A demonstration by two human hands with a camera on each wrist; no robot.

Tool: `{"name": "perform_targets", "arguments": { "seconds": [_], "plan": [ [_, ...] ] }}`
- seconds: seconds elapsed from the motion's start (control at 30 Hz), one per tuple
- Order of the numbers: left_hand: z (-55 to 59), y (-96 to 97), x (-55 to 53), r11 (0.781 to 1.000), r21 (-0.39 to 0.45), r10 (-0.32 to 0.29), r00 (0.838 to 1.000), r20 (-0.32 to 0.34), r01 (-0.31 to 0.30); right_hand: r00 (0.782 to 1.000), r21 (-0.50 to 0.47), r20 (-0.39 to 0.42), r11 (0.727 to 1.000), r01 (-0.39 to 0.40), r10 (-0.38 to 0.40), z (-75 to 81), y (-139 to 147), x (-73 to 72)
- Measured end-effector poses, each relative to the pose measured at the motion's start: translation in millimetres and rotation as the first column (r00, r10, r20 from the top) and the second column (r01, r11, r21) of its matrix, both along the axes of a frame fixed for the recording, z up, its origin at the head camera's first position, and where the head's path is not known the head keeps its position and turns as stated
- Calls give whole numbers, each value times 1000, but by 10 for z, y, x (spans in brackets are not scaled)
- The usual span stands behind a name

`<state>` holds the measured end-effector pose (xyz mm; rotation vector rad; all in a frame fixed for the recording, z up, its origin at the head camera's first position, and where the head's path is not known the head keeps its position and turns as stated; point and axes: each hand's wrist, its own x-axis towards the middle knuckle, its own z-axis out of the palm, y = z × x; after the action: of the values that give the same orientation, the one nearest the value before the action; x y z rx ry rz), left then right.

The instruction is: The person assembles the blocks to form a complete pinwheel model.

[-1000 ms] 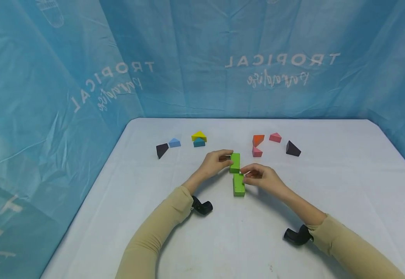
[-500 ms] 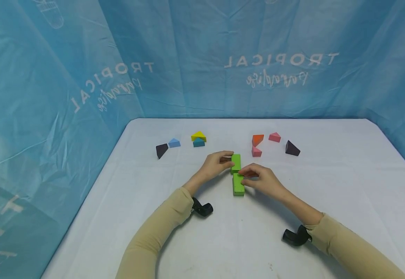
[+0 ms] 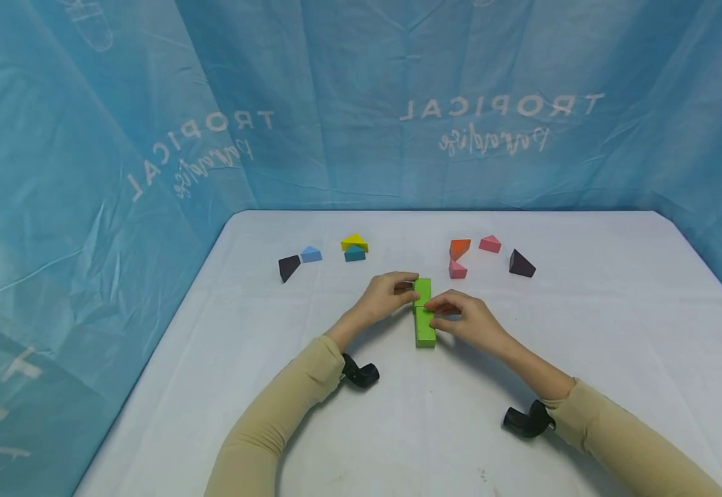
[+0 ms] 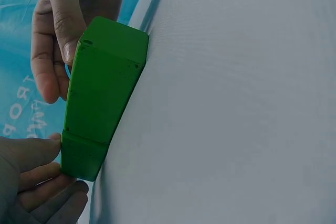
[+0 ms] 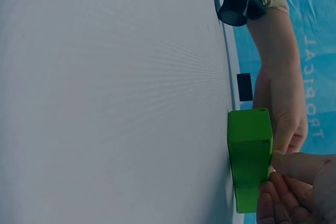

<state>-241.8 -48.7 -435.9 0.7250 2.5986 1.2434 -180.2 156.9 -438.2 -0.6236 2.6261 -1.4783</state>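
Two green rectangular blocks lie end to end on the white table, forming one line in the head view. On the far block (image 3: 423, 290), my left hand (image 3: 386, 297) has its fingertips and thumb against the left side and far end, gripping it. The near block (image 3: 425, 333) is pinched by my right hand (image 3: 468, 319), thumb at its right side and forefinger close to the seam. From the left wrist, the near block (image 4: 102, 87) looks flush against the far block (image 4: 84, 156). In the right wrist view, the right thumb presses the side of the near block (image 5: 250, 150).
Along the far part of the table (image 3: 348, 428) lie a black wedge (image 3: 289, 268), a light blue triangle (image 3: 311, 255), yellow (image 3: 355, 242) and teal (image 3: 355, 254) triangles, an orange block (image 3: 460, 248), pink triangles (image 3: 490, 244) and another black wedge (image 3: 521, 264). A blue curtain (image 3: 361, 103) hangs behind.
My left hand has drawn the far green block slightly nearer and rightward, closing the gap to the near block. The right hand has shifted a little left; the near block has barely moved.
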Motion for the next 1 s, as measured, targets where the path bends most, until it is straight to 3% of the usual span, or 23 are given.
{"name": "perform_targets", "arguments": {
  "seconds": [0.57,0.67,0.77,0.87,1.0],
  "plan": [
    [-24,1,12,1000,1,-5,999,-38,5,1000,3,1,1000,13,-13,-10,2,-13],
    [-20,-13,24,1000,-3,-3,999,-37,3,998,-61,44,997,46,-43,42,24,-12],
    [3,-27,53,1000,1,6,1000,-25,-6,991,-183,93,977,113,-97,180,80,-23],
    [25,-36,102,1000,6,11,1000,-12,-11,982,-298,109,937,180,-155,332,169,-61],
    [29,-28,178,1000,11,11,1000,2,-11,962,-363,109,891,271,-249,331,321,-203]
  ]
}}
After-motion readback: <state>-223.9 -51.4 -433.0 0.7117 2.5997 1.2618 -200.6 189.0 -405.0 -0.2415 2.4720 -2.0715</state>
